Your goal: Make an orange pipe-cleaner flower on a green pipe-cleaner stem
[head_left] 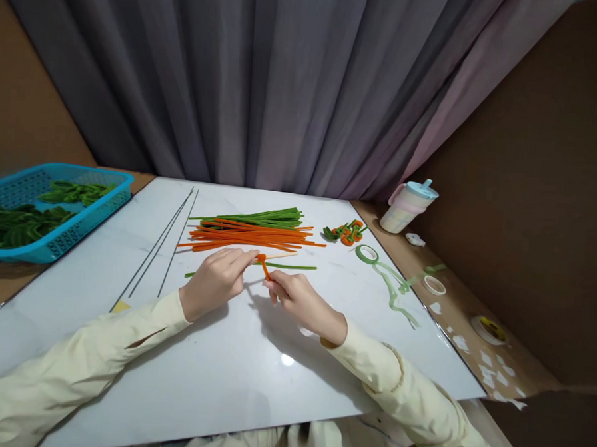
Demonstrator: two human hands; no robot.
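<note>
Strip (265, 269), orange, apparently in right hand (305, 305)

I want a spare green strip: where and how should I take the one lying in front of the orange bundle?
Probably pinch the green strip near its right end, coming from the right and above: it is thin and lies low on the white board, and that end sits apart from the right hand.
</note>
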